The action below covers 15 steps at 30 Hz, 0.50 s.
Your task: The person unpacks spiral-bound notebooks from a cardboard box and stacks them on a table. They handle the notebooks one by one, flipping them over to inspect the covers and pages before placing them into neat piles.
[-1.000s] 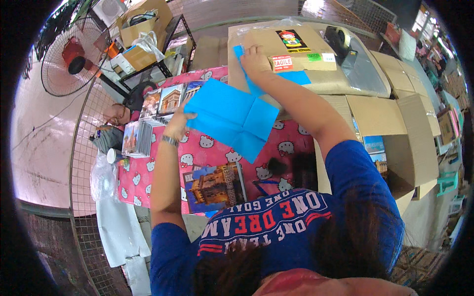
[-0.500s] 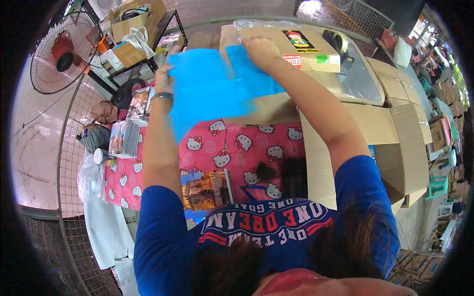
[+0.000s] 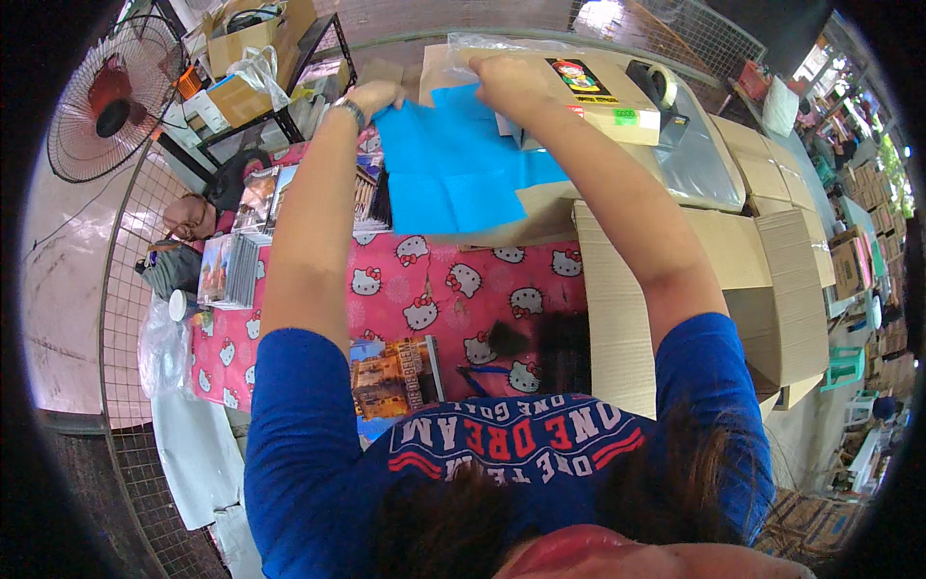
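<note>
A bright blue, creased sheet of cloth-like material (image 3: 458, 183) hangs spread out over the far side of the table. My left hand (image 3: 376, 98) pinches its upper left corner. My right hand (image 3: 506, 85), farther right, is closed at its upper edge, next to a closed carton (image 3: 617, 121); its fingertips are partly hidden. Behind and left of the sheet, stacks of picture-covered items (image 3: 367, 198) show past my left forearm. The lower edge of the sheet overhangs a brown cardboard piece (image 3: 550, 214).
A pink patterned tablecloth (image 3: 395, 261) covers the table. Glossy picture booklets (image 3: 395, 376) lie near me, and another stack (image 3: 231, 270) stands left. An open cardboard box (image 3: 627, 299) is at right; a tape dispenser (image 3: 666, 87) rests behind it. A fan (image 3: 114, 106) stands far left.
The blue sheet has swung right and opened flatter, uncovering the stacks behind it. My left hand has moved right and farther away; my right hand has shifted only slightly.
</note>
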Motion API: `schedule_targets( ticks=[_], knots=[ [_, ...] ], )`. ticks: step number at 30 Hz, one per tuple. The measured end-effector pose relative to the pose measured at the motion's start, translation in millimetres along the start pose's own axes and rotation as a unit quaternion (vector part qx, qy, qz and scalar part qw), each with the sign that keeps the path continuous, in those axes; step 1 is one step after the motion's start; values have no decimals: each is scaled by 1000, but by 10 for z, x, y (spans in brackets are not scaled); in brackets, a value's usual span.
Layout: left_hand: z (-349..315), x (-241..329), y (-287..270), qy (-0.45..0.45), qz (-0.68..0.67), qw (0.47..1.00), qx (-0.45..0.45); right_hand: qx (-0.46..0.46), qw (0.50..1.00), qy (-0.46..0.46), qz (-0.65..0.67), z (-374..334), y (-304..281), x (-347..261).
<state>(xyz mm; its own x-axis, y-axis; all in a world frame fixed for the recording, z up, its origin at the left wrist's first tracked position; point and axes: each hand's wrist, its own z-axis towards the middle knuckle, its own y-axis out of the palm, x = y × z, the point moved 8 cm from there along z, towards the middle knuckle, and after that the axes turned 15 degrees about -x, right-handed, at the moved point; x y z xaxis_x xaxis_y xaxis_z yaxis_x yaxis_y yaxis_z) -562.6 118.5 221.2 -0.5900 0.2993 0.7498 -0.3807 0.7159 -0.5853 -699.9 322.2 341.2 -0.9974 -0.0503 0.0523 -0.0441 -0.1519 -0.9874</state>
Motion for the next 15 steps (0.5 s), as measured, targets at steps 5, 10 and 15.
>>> schedule_targets(
  ticks=[5,10,15],
  knots=[
    [296,471,172,16,229,972,57,1,1000,17,-25,-61,-49,128],
    [530,485,186,-34,148,979,134,28,1000,4,-9,-54,-52,131],
    [345,510,231,70,-63,934,345,20,999,36,8,-91,-23,126]
  ],
)
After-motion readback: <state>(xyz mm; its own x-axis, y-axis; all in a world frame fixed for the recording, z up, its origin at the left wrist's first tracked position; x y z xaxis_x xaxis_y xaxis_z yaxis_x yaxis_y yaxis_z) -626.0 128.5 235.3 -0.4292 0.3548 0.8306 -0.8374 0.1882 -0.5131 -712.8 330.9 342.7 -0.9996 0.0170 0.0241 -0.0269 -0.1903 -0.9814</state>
